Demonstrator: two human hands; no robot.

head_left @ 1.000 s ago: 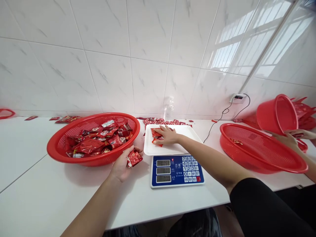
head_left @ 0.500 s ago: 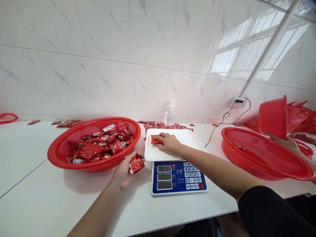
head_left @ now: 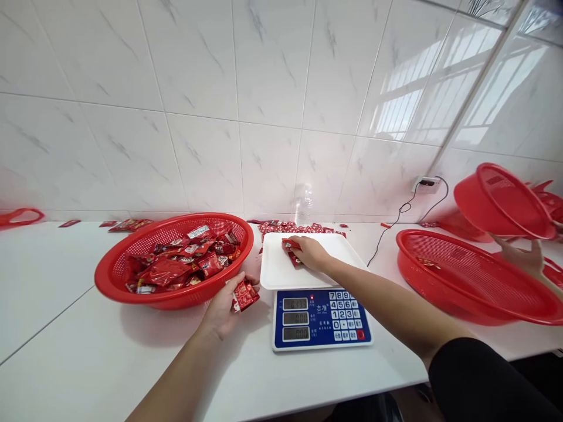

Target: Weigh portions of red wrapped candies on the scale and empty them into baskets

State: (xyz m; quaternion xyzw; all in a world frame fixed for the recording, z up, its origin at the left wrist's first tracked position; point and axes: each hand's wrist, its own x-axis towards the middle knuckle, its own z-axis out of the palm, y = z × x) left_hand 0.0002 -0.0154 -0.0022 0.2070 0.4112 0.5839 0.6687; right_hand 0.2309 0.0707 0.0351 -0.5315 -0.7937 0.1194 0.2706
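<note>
While the left hand (head_left: 222,308) pinches red patterned packets (head_left: 245,295) beside the perforated basket (head_left: 108,281), the right hand (head_left: 311,253), fingers curled over red wrapped packets (head_left: 291,246) on the scale's white pan (head_left: 273,272), warrants light contact, as downward pressure would likely skew the reading.

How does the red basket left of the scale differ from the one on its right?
The left basket holds a heap of red packets; the right basket shows only a small cluster of pieces. The left basket sits by the person's left hand, the right basket near another person's hand. Both are red, with many small holes.
</note>
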